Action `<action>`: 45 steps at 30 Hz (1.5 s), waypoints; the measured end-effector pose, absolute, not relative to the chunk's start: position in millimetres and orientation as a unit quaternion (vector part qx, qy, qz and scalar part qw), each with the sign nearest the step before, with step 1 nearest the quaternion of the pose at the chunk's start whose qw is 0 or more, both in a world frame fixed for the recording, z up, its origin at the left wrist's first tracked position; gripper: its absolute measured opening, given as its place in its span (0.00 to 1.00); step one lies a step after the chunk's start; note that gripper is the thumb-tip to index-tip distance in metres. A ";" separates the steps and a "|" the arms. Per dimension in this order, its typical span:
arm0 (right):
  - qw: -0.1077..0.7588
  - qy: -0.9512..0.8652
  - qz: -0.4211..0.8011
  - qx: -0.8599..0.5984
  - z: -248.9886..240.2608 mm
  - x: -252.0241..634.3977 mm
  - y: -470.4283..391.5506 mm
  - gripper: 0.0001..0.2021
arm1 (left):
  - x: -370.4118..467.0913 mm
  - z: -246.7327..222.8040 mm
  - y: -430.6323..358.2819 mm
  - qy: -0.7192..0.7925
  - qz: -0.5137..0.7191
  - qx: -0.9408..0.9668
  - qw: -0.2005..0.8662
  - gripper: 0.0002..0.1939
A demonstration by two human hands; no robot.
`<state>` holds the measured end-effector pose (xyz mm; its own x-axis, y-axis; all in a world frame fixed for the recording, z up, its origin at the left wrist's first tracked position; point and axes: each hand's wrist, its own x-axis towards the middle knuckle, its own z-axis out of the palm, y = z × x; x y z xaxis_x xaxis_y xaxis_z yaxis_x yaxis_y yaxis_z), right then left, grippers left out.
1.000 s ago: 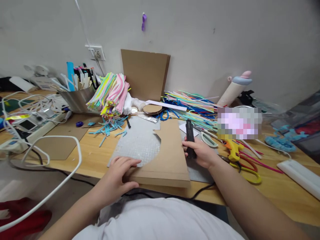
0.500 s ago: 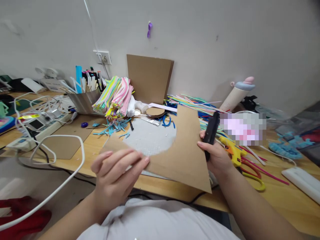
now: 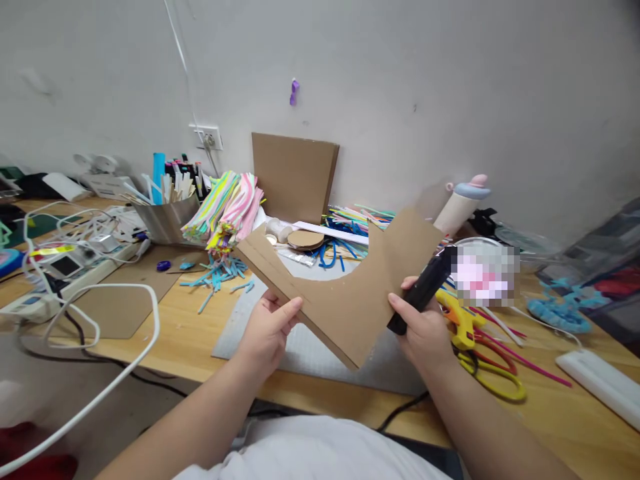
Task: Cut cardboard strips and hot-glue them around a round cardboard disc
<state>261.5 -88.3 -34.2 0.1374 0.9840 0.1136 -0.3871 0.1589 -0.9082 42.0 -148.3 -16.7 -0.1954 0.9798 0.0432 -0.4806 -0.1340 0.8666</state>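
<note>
A brown cardboard sheet with a big rounded cut-out along its far side is held up, tilted, above the grey mat. My left hand pinches its near left edge, thumb on top and fingers underneath. Closed round a long black tool is my right hand; the tool's exact kind is unclear. The right thumb tip lies at the cardboard's right edge. Just right of that hand rest a yellow glue gun and scissors with yellow and red handles.
Behind the mat stand a leaning cardboard stack, striped pipe-cleaner bundles and a metal holder of sticks. Blue scraps lie left of the mat. A white cable loops over the left side beside a power strip.
The cardboard has been raised and turned, its near left edge now facing me. My left hand went from lying over the sheet to pinching its edge; the black tool stays in my right hand.
</note>
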 end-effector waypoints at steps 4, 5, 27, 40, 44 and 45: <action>0.646 -0.393 0.530 -0.385 -34.5 262.0 -88.9 0.21 | 37.9 -17.0 -149.9 0.361 0.664 0.312 0.576 0.15; 0.637 -0.394 0.538 -0.387 -34.3 262.3 -89.0 0.21 | 37.5 -17.4 -150.1 0.355 0.663 0.310 0.582 0.14; 0.657 -0.507 0.302 -0.469 -44.1 261.3 -95.7 0.13 | 47.5 -32.8 -114.4 0.462 0.660 0.229 0.547 0.09; 0.635 -0.641 0.157 -0.402 -54.6 261.4 -121.5 0.10 | 44.1 -29.7 -120.5 0.417 0.711 0.226 0.520 0.23; 0.637 -0.631 0.155 -0.415 -53.1 261.3 -120.5 0.10 | 44.2 -29.2 -121.4 0.407 0.710 0.228 0.528 0.22; 0.639 -0.626 0.158 -0.419 -53.4 261.1 -119.8 0.10 | 44.5 -28.6 -121.8 0.406 0.710 0.229 0.528 0.21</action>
<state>261.1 -119.8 -53.4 0.1675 0.7266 0.6663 0.3230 0.5981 -0.7334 44.5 -121.8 -28.6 -0.3375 0.9356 -0.1039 -0.5636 -0.1125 0.8184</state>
